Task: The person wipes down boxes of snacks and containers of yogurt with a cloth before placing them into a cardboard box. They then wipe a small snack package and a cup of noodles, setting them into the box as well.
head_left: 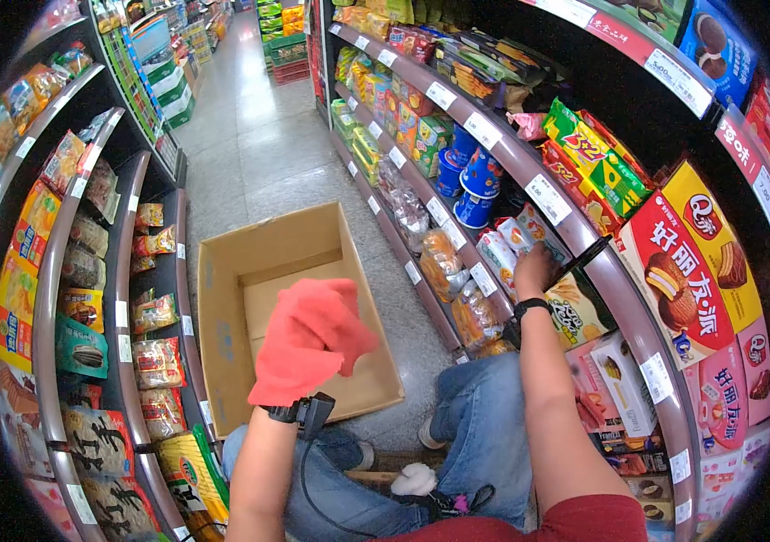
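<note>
A red cloth (313,339) covers my left hand, which is raised over the near part of an open cardboard box (295,226); the fingers are hidden beneath the cloth. My right hand (537,269) reaches into a lower shelf on the right, at white and orange packets (504,248). Its fingers are partly hidden, and whether they grip a packet is unclear. Blue tubs (478,185) stand stacked just beyond that hand. Below it, near the wrist, is a green and cream snack box (579,312).
Shelves of packaged snacks (157,312) run along the left. On the right, shelf edges (484,131) jut out above and beside my right arm, with red pie boxes (679,271) near. A tiled aisle floor (263,126) leads away to green and red crates (289,59).
</note>
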The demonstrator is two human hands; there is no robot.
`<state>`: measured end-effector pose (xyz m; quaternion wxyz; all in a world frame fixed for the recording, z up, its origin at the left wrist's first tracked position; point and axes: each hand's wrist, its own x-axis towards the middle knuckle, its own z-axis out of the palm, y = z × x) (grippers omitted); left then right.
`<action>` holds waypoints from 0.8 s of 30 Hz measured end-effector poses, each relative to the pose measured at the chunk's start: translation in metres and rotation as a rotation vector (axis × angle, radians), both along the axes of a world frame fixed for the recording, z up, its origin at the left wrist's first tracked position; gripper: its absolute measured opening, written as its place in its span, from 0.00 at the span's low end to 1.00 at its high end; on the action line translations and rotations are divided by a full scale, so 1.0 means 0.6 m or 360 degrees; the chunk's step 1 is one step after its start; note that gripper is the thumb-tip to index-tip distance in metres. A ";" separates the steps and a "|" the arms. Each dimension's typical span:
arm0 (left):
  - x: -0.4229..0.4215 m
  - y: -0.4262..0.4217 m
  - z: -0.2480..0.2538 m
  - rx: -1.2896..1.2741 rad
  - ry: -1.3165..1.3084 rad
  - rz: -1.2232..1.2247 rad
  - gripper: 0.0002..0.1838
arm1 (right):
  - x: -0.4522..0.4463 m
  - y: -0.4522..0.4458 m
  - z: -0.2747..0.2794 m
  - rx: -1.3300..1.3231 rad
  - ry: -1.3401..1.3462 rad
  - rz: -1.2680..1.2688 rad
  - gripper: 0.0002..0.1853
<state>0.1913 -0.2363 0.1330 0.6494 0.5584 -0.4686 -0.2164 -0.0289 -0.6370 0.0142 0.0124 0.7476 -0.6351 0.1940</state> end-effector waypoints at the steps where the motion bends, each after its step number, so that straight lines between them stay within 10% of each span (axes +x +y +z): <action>1: 0.001 0.000 -0.001 -0.0002 -0.0014 0.0005 0.23 | -0.001 -0.003 -0.003 -0.0048 -0.0047 0.0026 0.21; 6: 0.026 0.021 -0.034 0.0036 -0.0253 0.0163 0.22 | -0.015 -0.076 -0.076 0.0163 -0.0747 0.0243 0.29; 13: 0.011 0.001 -0.069 -0.0072 0.0178 0.0209 0.31 | 0.009 -0.009 0.009 -0.0582 -0.0438 0.0381 0.21; 18: 0.018 -0.004 -0.059 0.0356 -0.0714 0.0484 0.23 | 0.048 0.091 0.093 -0.0577 -0.0688 0.0925 0.19; 22: 0.013 -0.082 -0.088 0.1686 -0.2545 0.1247 0.12 | 0.099 0.289 0.178 0.0690 -0.1747 0.1220 0.26; 24: -0.042 -0.068 -0.016 0.1733 -0.2743 0.1642 0.12 | 0.118 0.390 0.173 0.1418 -0.2199 0.1188 0.32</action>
